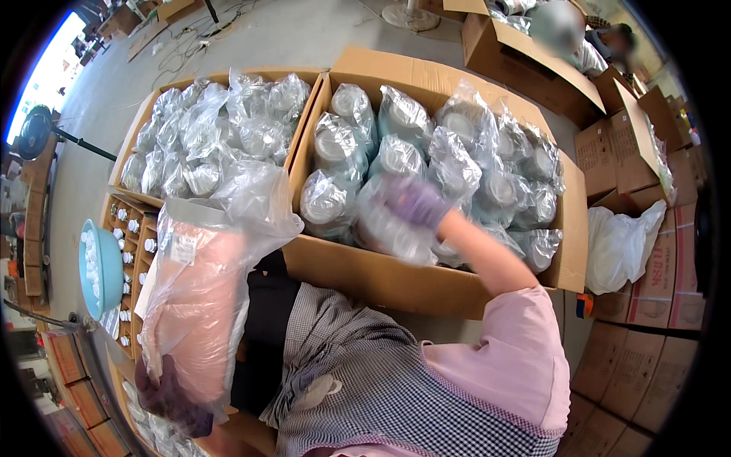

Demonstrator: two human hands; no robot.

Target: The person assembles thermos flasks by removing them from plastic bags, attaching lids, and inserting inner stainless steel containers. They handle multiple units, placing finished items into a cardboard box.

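Observation:
My right hand (411, 202), in a purple glove, is over a large open cardboard box (365, 266), touching or just above a plastic-wrapped container (400, 236). Both are smeared by motion, so its grip is unclear. Several round-ended containers (327, 202) in clear bags fill the box. At the lower left, my left hand (175, 396), also gloved in purple, closes on the bottom end of a pink bundle in clear plastic (202, 297). The bundle has a white label, and its loose plastic top spreads toward the boxes. Part of the left hand is hidden.
Left of the big box stands another carton (316, 99) of bagged items. A light-blue basin (114, 266) of white pieces sits beside a divided carton (141, 266) holding white-capped bottles. Stacked cartons (632, 365) and a white plastic bag (620, 244) are at right. People work at far right.

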